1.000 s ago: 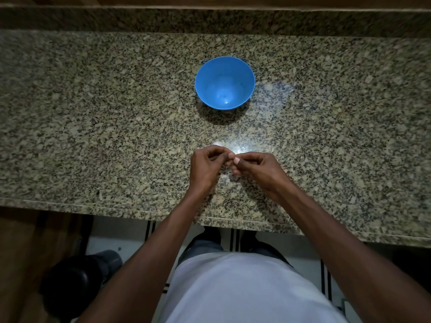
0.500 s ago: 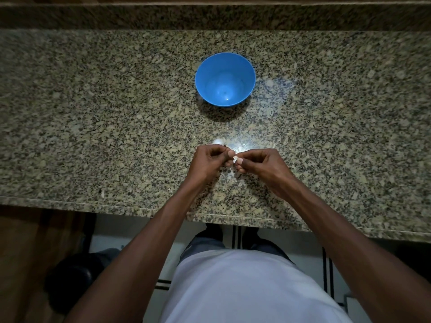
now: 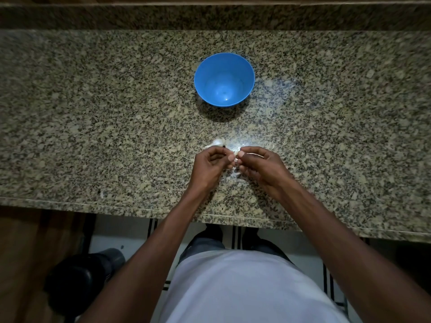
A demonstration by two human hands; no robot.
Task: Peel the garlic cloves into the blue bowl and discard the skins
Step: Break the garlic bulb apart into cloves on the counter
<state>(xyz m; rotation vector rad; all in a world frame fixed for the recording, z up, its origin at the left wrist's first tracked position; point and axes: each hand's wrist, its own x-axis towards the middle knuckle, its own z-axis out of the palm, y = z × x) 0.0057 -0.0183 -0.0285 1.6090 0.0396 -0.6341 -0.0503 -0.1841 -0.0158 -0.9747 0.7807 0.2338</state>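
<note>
A blue bowl [image 3: 224, 79] stands upright and looks empty near the middle of the speckled granite counter [image 3: 93, 117]. Closer to me, my left hand [image 3: 210, 167] and my right hand [image 3: 261, 166] meet fingertip to fingertip, both pinched on one small white garlic clove [image 3: 236, 156], most of it hidden by the fingers. More white garlic [image 3: 217, 142] lies on the counter just beyond my left hand. A pale scrap of skin [image 3: 235, 174] lies under the hands.
The counter's front edge [image 3: 140, 207] runs just below my wrists. A raised granite backsplash [image 3: 210, 17] closes the far side. A black bin [image 3: 84, 278] stands on the floor at lower left.
Both hands stay pinched together on the clove, with small finger shifts. The garlic beyond my left hand now shows more.
</note>
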